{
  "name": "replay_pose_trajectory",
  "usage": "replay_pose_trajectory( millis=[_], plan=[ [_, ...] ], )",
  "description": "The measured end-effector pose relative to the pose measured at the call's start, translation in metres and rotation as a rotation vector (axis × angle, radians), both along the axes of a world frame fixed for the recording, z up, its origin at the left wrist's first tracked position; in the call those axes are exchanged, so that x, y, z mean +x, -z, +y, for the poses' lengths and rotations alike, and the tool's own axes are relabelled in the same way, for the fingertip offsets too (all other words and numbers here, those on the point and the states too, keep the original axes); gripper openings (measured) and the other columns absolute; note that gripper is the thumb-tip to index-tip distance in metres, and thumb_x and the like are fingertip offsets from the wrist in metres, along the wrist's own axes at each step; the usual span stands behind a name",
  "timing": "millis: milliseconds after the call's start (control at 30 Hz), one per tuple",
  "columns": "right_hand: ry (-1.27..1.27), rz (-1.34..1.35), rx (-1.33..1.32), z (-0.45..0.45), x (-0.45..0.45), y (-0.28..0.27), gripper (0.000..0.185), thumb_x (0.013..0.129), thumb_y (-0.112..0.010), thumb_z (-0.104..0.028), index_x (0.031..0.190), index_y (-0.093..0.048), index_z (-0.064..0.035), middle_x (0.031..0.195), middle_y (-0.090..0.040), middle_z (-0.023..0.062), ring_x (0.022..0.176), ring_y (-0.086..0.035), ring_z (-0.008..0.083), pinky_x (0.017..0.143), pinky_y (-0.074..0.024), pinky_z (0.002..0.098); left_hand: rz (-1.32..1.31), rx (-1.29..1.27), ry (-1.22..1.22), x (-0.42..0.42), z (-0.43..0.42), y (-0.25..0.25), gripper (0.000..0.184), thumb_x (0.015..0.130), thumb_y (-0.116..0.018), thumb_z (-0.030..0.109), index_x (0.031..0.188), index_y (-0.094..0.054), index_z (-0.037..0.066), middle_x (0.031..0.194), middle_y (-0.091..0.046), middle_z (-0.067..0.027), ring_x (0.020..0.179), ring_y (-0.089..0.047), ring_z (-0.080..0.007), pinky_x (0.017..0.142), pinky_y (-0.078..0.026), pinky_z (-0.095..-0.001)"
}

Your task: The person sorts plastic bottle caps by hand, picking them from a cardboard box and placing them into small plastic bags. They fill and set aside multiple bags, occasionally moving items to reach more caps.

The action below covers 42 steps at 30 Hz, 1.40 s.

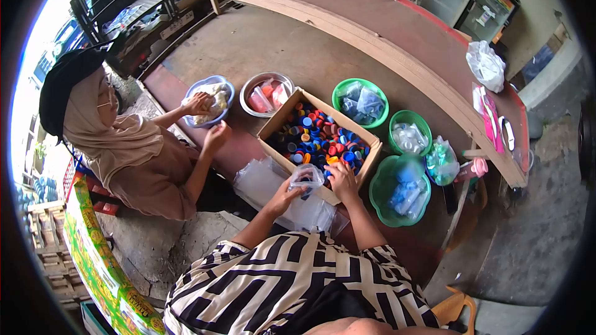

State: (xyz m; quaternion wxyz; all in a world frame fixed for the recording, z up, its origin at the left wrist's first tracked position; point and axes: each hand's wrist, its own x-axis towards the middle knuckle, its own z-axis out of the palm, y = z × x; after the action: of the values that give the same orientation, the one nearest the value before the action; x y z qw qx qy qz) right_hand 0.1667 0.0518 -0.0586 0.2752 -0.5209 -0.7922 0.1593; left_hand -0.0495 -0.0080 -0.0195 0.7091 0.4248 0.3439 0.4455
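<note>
My left hand is closed around a small clear plastic bag, its mouth held open above the near edge of a cardboard box. The box is filled with loose plastic bottle caps in blue, red, orange, yellow and black. My right hand is at the box's near right side, fingers bent down among the caps; what they hold, if anything, I cannot make out. Flat clear plastic bags lie on the table beneath my left forearm and beside the box.
Right of the box stand a green basin with bagged blue items and green baskets. A steel bowl and a blue basin stand left. A co-worker handles the blue basin's contents. A wooden beam crosses behind.
</note>
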Motion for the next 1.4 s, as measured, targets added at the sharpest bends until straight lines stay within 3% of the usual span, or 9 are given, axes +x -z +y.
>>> replay_pose_trajectory(
  millis=[233, 333, 467, 567, 733, 933, 1167, 1267, 1400],
  plan=[
    [0.095, -0.104, -0.203, 0.003, 0.006, 0.018, 0.031, 0.071, -0.073, -0.012, 0.100, -0.063, -0.0092, 0.105, -0.059, 0.0106, 0.105, -0.055, 0.0312, 0.091, -0.0443, 0.0412, 0.024, 0.007, 0.016, 0.008, -0.001, -0.002, 0.055, 0.088, -0.064, 0.026, 0.136, -0.044, 0.006, 0.128, -0.052, -0.0049, 0.118, -0.047, -0.0160, 0.100, -0.036, -0.0309],
    [0.197, -0.144, -0.239, 0.005, 0.008, 0.024, 0.048, 0.073, -0.073, -0.014, 0.116, -0.053, -0.0091, 0.108, -0.059, 0.0147, 0.108, -0.055, 0.0335, 0.091, -0.0443, 0.0426, 0.018, 0.016, 0.011, 0.010, -0.001, 0.002, 0.056, 0.088, -0.064, 0.026, 0.136, -0.045, 0.005, 0.128, -0.052, -0.0050, 0.118, -0.047, -0.0160, 0.100, -0.036, -0.0302],
    [0.143, -0.161, -0.270, 0.006, 0.006, 0.022, 0.053, 0.074, -0.073, -0.015, 0.122, -0.053, -0.0098, 0.112, -0.063, 0.0158, 0.108, -0.057, 0.0330, 0.092, -0.0454, 0.0431, 0.005, 0.030, 0.021, 0.010, -0.002, 0.002, 0.055, 0.088, -0.063, 0.024, 0.136, -0.044, 0.005, 0.127, -0.052, -0.0051, 0.118, -0.047, -0.0163, 0.100, -0.035, -0.0299],
    [0.143, -0.158, -0.235, 0.005, 0.006, 0.018, 0.053, 0.074, -0.073, -0.016, 0.122, -0.052, -0.0105, 0.112, -0.063, 0.0150, 0.108, -0.057, 0.0328, 0.091, -0.0453, 0.0434, 0.008, 0.009, 0.000, 0.009, -0.006, 0.002, 0.055, 0.087, -0.063, 0.025, 0.136, -0.044, 0.005, 0.127, -0.052, -0.0051, 0.118, -0.047, -0.0164, 0.100, -0.035, -0.0300],
    [0.163, -0.101, -0.153, 0.003, 0.004, 0.015, 0.035, 0.072, -0.072, -0.015, 0.103, -0.054, -0.0103, 0.106, -0.054, 0.0122, 0.104, -0.055, 0.0337, 0.087, -0.0452, 0.0452, 0.005, -0.032, 0.002, 0.006, -0.009, 0.012, 0.060, 0.084, -0.064, 0.030, 0.135, -0.045, 0.005, 0.127, -0.053, -0.0050, 0.117, -0.047, -0.0162, 0.100, -0.034, -0.0302],
    [0.188, -0.060, -0.186, 0.001, 0.003, 0.011, 0.024, 0.075, -0.068, -0.015, 0.093, -0.056, -0.0076, 0.100, -0.053, 0.0135, 0.096, -0.057, 0.0345, 0.082, -0.0467, 0.0443, -0.031, -0.029, -0.021, 0.009, -0.008, 0.011, 0.059, 0.084, -0.064, 0.030, 0.134, -0.046, 0.005, 0.127, -0.053, -0.0054, 0.116, -0.048, -0.0165, 0.100, -0.034, -0.0307],
    [0.137, 0.070, -0.173, 0.004, 0.005, 0.017, 0.025, 0.079, -0.066, -0.015, 0.097, -0.052, -0.0059, 0.098, -0.058, 0.0154, 0.094, -0.059, 0.0365, 0.079, -0.0479, 0.0453, -0.026, -0.046, -0.021, 0.010, -0.010, 0.005, 0.057, 0.085, -0.063, 0.028, 0.134, -0.045, 0.004, 0.125, -0.054, -0.0056, 0.115, -0.049, -0.0165, 0.099, -0.035, -0.0300],
    [0.185, 0.109, -0.316, 0.004, 0.004, 0.016, 0.025, 0.081, -0.065, -0.016, 0.099, -0.050, -0.0052, 0.097, -0.061, 0.0164, 0.096, -0.059, 0.0377, 0.080, -0.0478, 0.0450, -0.016, -0.037, -0.026, 0.010, -0.010, 0.004, 0.058, 0.085, -0.063, 0.028, 0.135, -0.045, 0.004, 0.126, -0.054, -0.0061, 0.115, -0.049, -0.0169, 0.100, -0.035, -0.0304],
    [0.064, 0.225, -0.236, 0.009, 0.011, 0.030, 0.030, 0.078, -0.070, -0.013, 0.099, -0.050, -0.0044, 0.095, -0.061, 0.0155, 0.094, -0.060, 0.0353, 0.081, -0.0486, 0.0430, 0.000, -0.048, -0.017, 0.009, -0.011, 0.003, 0.059, 0.086, -0.062, 0.028, 0.136, -0.043, 0.004, 0.127, -0.054, -0.0065, 0.117, -0.049, -0.0173, 0.101, -0.035, -0.0313]
  ],
)
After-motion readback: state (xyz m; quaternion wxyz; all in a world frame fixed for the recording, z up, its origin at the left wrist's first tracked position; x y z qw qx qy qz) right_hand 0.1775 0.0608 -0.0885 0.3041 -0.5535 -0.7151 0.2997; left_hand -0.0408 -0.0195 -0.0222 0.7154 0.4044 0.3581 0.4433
